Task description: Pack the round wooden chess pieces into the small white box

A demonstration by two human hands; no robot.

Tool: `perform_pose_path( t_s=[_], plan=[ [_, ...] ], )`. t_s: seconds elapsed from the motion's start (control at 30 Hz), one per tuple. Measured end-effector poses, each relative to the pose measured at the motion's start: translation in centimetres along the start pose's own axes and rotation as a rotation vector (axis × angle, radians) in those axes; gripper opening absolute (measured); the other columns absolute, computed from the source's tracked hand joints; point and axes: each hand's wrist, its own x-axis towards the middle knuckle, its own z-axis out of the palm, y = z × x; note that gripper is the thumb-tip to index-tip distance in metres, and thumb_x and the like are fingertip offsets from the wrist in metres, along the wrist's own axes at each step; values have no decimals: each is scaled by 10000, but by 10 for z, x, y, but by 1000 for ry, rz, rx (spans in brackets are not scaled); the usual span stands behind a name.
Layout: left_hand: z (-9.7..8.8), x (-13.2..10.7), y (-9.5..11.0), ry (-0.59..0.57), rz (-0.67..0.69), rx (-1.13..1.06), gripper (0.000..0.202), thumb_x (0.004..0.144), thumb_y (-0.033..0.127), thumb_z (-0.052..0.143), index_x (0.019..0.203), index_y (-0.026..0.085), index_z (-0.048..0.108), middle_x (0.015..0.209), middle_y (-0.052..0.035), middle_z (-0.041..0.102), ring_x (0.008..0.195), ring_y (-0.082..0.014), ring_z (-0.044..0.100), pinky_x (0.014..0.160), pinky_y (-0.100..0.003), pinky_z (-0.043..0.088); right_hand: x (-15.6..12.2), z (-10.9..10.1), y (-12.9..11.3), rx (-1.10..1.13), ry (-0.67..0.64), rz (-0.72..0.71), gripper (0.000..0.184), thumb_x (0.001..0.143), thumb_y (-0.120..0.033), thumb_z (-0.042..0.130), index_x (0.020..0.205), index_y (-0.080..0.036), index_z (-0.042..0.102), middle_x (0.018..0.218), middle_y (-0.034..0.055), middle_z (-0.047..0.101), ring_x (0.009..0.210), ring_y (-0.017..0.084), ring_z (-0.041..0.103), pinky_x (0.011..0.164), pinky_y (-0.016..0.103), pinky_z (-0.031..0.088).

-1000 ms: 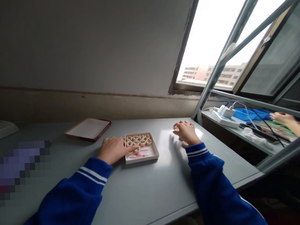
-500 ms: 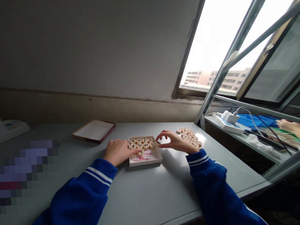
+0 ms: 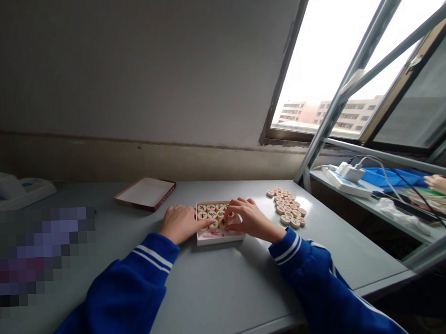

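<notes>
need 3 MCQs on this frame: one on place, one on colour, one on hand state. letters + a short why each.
1. Where does the loose pile of pieces lie?
A. Right of the box
B. Inside the lid
C. Left of the box

2. What colour are the sleeves?
A. Grey
B. Blue with white stripes
C. Red

3. What is the right hand doing?
A. Resting flat on bare table
B. Lifting the lid
C. Fingers down on pieces in the box

Key:
1 A: the pile sits on the table to the right of the box, toward the window.
2 B: both sleeves are blue with white cuff stripes.
3 C: the right hand has its fingertips on the pieces inside the box, while the left hand rests at the box's left edge; the lid lies apart, untouched.
</notes>
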Motion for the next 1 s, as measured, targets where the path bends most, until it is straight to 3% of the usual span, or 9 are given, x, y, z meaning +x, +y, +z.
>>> perform_pose_path(
  t_s=[0.17, 0.27, 0.33, 0.43, 0.5, 0.57, 1.0],
  plan=[
    [1, 1, 0, -3, 3, 7, 617, 681, 670, 325, 691, 143, 644, 791, -174, 658, 857, -315, 584, 722, -365, 380, 2, -2, 3, 36, 24, -31, 159, 721, -411, 609, 771, -265, 645, 850, 9, 584, 837, 158, 475, 715, 296, 264],
    [1, 1, -1, -6, 0, 2, 620, 693, 669, 290, 658, 156, 635, 778, -158, 661, 841, -295, 588, 713, -347, 381, -4, -15, 15, 19, 28, -2, 138, 757, -396, 576, 801, -286, 646, 845, -3, 593, 822, 147, 497, 721, 295, 271],
    [1, 1, -1, -1, -5, 4, 618, 700, 663, 279, 658, 157, 631, 776, -156, 660, 833, -288, 590, 708, -342, 383, -15, -29, 31, -47, 60, 111, 136, 773, -378, 560, 821, -277, 638, 828, -3, 600, 805, 150, 513, 725, 300, 282],
    [2, 2, -2, 0, 0, 6, 609, 688, 673, 298, 660, 163, 629, 764, -153, 659, 822, -291, 592, 709, -350, 386, -38, -46, 56, -194, 85, 430, 124, 744, -351, 576, 818, -267, 630, 849, 5, 606, 838, 189, 521, 725, 320, 296],
    [3, 3, -2, -1, 6, 2, 606, 682, 678, 307, 655, 166, 629, 756, -151, 659, 815, -293, 593, 711, -354, 387, -53, -50, 70, -252, 15, 620, 141, 713, -349, 582, 818, -267, 631, 886, 13, 611, 878, 222, 516, 726, 341, 303],
    [3, 3, -2, -3, 2, 2, 607, 681, 675, 310, 659, 161, 633, 756, -156, 658, 814, -297, 594, 711, -359, 388, -62, -49, 77, -277, -52, 707, 162, 713, -350, 551, 826, -264, 629, 891, 21, 616, 889, 237, 514, 730, 362, 306],
    [2, 2, -1, 0, 6, -13, 655, 703, 669, 248, 661, 146, 640, 763, -175, 656, 829, -313, 588, 722, -386, 387, -58, -36, 79, -249, -36, 680, 142, 737, -339, 518, 762, -236, 614, 906, 18, 626, 901, 224, 525, 767, 386, 305]
  ],
)
